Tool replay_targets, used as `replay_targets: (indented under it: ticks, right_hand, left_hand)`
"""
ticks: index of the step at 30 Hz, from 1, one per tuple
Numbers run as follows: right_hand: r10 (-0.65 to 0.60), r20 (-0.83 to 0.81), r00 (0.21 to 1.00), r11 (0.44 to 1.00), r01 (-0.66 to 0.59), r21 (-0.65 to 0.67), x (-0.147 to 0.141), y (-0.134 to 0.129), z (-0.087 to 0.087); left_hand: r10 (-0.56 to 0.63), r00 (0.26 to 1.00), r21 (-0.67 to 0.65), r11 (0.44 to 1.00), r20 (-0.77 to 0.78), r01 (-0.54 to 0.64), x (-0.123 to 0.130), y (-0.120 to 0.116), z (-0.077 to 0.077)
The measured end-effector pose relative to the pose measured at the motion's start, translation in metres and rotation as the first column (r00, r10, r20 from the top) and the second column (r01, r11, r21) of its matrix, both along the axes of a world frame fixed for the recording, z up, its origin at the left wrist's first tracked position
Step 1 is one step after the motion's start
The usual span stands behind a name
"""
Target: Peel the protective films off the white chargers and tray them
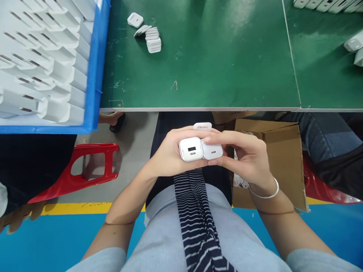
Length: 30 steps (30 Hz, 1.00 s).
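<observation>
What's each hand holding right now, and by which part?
Left hand: white two-port charger, gripped around its sides. Right hand: white one-port piece, pinched by its upper and lower edges.

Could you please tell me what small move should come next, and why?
I'd probably hold the left grip steady and use the right grip to ease the single-slot white piece slightly away from the two-port USB charger. They sit edge to edge, leaving their adjoining sides hidden; the right grip already pinches the piece, while the left grip cups the charger.
</observation>
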State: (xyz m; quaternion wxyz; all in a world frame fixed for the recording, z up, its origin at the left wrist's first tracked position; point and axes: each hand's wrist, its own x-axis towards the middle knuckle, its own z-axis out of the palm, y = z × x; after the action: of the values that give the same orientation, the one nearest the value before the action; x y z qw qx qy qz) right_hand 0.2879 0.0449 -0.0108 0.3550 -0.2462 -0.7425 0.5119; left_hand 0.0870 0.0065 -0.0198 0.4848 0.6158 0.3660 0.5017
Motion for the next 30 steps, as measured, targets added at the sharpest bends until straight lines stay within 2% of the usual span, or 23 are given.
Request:
replay_targets:
  ticks: [4, 8, 11, 12, 15, 17, 19, 22, 25, 27, 30]
  right_hand:
    - [-0.002, 0.05, 0.999, 0.992, -0.005, 0.126, -0.001, 0.002, -0.005]
    - [-0.002, 0.161, 0.987, 0.972, -0.036, 0.233, 0.002, 0.007, -0.01]
    - [0.078, 0.171, 0.982, 0.985, -0.102, 0.14, 0.004, 0.014, -0.01]
    - [0.061, 0.148, 0.987, 0.994, -0.074, 0.081, 0.004, 0.017, -0.01]
    - [-0.108, 0.129, 0.986, 0.989, 0.12, -0.086, -0.001, 0.026, -0.011]
    - [-0.103, 0.148, 0.984, 0.977, 0.128, -0.169, -0.006, 0.029, -0.013]
    - [-0.067, 0.123, 0.99, 0.979, 0.089, -0.183, -0.009, 0.03, -0.015]
    - [-0.158, 0.12, 0.98, 0.985, 0.166, -0.052, -0.011, 0.026, -0.017]
    - [-0.206, 0.202, 0.957, 0.978, 0.199, 0.056, -0.01, 0.022, -0.015]
    - [-0.187, 0.224, 0.956, 0.982, 0.191, 0.007, -0.01, 0.022, -0.013]
    - [-0.121, 0.183, 0.976, 0.962, 0.16, -0.221, -0.011, 0.026, -0.012]
  left_hand:
    - [0.005, 0.998, -0.039, 0.999, 0.064, -0.003, 0.001, -0.001, -0.005]
    - [0.032, 0.998, -0.084, 0.996, 0.062, -0.027, 0.0, -0.002, -0.018]
    - [0.047, 0.999, -0.069, 0.996, -0.004, -0.047, -0.002, -0.003, -0.024]
    - [0.037, 0.999, -0.046, 0.998, -0.036, -0.038, -0.003, -0.003, -0.025]
    - [-0.034, 0.99, 0.024, 0.999, -0.136, 0.037, -0.004, -0.005, -0.02]
    - [-0.071, 0.978, 0.036, 0.996, -0.196, 0.079, -0.004, -0.007, -0.016]
    - [-0.082, 0.968, 0.028, 0.995, -0.236, 0.091, -0.003, -0.009, -0.015]
    - [-0.044, 0.966, 0.017, 0.999, -0.256, 0.05, -0.001, -0.011, -0.017]
    - [0.009, 0.967, 0.029, 1.0, -0.254, -0.002, 0.001, -0.012, -0.021]
    - [0.024, 0.968, 0.045, 0.999, -0.251, -0.013, 0.003, -0.011, -0.022]
    - [0.005, 0.97, 0.049, 0.999, -0.244, 0.008, 0.004, -0.012, -0.021]
